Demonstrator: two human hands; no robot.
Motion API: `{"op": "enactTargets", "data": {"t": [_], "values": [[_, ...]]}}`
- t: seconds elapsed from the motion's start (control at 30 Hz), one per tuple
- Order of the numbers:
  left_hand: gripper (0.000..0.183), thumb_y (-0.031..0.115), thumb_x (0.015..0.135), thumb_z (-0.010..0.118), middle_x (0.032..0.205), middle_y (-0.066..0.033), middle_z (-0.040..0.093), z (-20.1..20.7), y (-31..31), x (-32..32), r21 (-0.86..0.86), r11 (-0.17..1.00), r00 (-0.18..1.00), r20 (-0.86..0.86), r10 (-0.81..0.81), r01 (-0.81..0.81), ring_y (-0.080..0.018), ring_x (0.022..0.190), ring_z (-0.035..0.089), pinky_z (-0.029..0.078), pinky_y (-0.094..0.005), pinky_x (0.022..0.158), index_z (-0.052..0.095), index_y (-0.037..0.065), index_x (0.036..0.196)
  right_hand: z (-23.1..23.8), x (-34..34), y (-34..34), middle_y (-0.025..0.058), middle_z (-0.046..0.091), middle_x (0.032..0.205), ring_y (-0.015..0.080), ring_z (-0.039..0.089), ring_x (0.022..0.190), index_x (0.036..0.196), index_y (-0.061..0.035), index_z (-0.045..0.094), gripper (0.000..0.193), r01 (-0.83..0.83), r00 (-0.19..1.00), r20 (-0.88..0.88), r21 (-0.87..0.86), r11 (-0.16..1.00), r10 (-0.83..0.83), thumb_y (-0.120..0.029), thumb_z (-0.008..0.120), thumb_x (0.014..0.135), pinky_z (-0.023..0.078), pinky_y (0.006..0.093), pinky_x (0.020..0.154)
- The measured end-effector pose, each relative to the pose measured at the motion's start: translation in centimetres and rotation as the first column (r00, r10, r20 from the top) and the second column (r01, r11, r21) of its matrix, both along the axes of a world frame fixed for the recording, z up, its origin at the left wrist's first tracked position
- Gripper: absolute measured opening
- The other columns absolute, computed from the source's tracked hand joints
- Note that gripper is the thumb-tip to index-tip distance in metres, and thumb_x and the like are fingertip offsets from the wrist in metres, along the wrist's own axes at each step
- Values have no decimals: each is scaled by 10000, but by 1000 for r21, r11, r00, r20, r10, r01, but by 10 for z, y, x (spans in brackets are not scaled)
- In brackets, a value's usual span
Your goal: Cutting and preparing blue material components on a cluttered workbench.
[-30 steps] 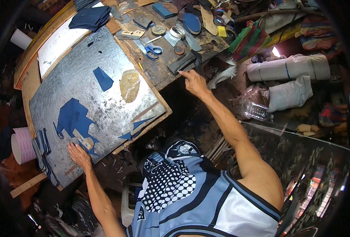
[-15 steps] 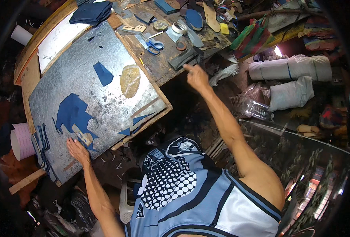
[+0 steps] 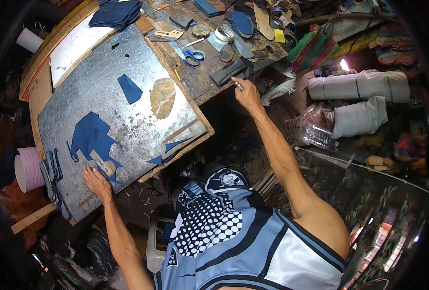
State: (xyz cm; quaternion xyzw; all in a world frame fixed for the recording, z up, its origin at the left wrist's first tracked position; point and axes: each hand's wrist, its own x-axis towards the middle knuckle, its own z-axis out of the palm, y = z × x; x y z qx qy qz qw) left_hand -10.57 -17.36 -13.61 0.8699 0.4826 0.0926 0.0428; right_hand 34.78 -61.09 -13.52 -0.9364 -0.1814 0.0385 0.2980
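Note:
My left hand [image 3: 97, 182] lies flat with its fingers stretched on the metal-topped board, touching or very near the lower edge of a blue sheet of material [image 3: 92, 137]. A small tan pattern piece [image 3: 103, 164] with writing rests on that sheet, just beyond the fingertips. My right hand [image 3: 248, 94] is closed around a small slim tool [image 3: 238, 86], whose pale end shows between the fingers; its exact kind is hidden. The fingertips are at the near edge of a dark, flat block [image 3: 228, 72] on the wooden bench.
A blue cut piece [image 3: 129, 89] and a yellowish oval piece [image 3: 162, 98] lie on the board [image 3: 142, 130]. Blue-handled scissors [image 3: 193, 57], a tape roll [image 3: 224, 33] and a round tin [image 3: 201, 31] sit on the bench. Wrapped rolls [image 3: 359, 87] lie at right.
My right hand has turned and drawn slightly back from the dark block, so the pale end of the tool now shows. The left hand stays in place; the whole view has shifted slightly.

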Motion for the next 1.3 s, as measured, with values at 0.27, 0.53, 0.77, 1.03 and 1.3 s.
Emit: {"op": "enactTargets", "data": {"t": [0.27,0.53,0.77,1.03,1.3], "values": [[517,337,1053,331,1499,-191,409,-7,2,-3,54,998,999,21,-31,30,-369,1403,337,236,-489,1145,456,-15,1411,-10,-7,-3,154,629,997,375,625,913,1250,-212,658,421,-165,986,-7,3,986,165,-107,601,846,508,453,821],[507,329,1051,338,1497,-194,408,-9,3,-2,47,999,1000,18,-15,14,-374,1395,350,242,-481,1145,466,-8,1407,2,-14,1,141,618,892,355,624,871,1193,-197,688,399,-177,984,18,-10,984,177,-97,623,813,507,419,799],[498,307,1025,394,1391,-247,512,-15,22,-42,205,976,997,7,-73,70,-398,1322,439,302,-486,1116,494,-34,1373,5,-19,22,128,660,1032,355,637,956,1200,-233,694,407,-225,974,-5,-74,972,226,-98,586,832,515,429,856],[514,308,1025,358,1491,-217,414,0,-11,6,-18,999,995,81,50,-48,-367,1418,328,223,-488,1167,467,-30,1397,-3,5,-6,158,644,1006,343,619,961,1268,-201,650,484,-177,984,10,-99,979,179,-19,598,822,483,390,880],[492,292,1028,364,1470,-205,446,13,-19,16,0,999,990,136,38,-39,-379,1406,342,228,-499,1159,486,-30,1378,-20,28,-18,149,609,984,347,601,915,1290,-228,640,448,-154,984,78,-70,986,159,-64,575,878,478,411,840]]}}
